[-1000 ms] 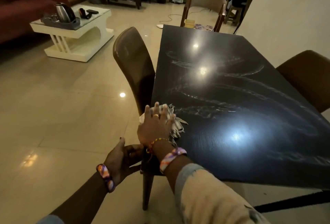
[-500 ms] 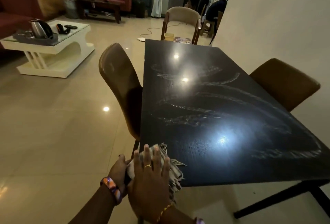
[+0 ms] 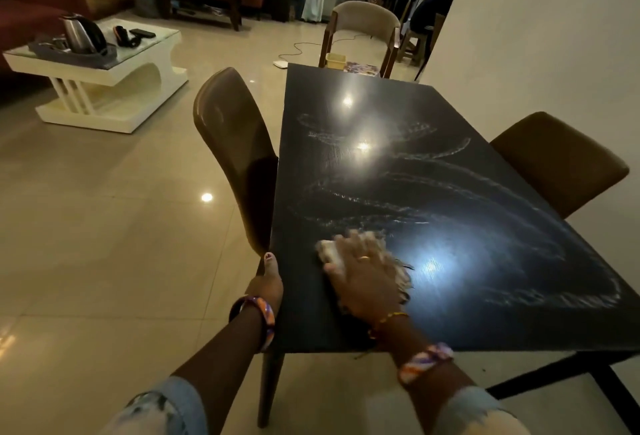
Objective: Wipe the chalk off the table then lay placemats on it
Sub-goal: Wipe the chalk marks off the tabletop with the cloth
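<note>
Step in hand, by judgement: wiping, near its start. Chalk (image 3: 398,188) lay in long loops across most of the table (image 3: 485,313). No placemats seen laid.

Next move, by judgement: cloth (image 3: 332,254) to be pushed away across the nearest loops under steady downward pressure.

Right hand (image 3: 367,278): fingers (image 3: 353,244) extended and spread, pressed flat on the cloth near the table's near-left corner; blurred, fringe showing to its right.

Left hand (image 3: 268,284): thumb laid on the table's left edge; remaining fingers hidden below, so grip not determinable.
</note>
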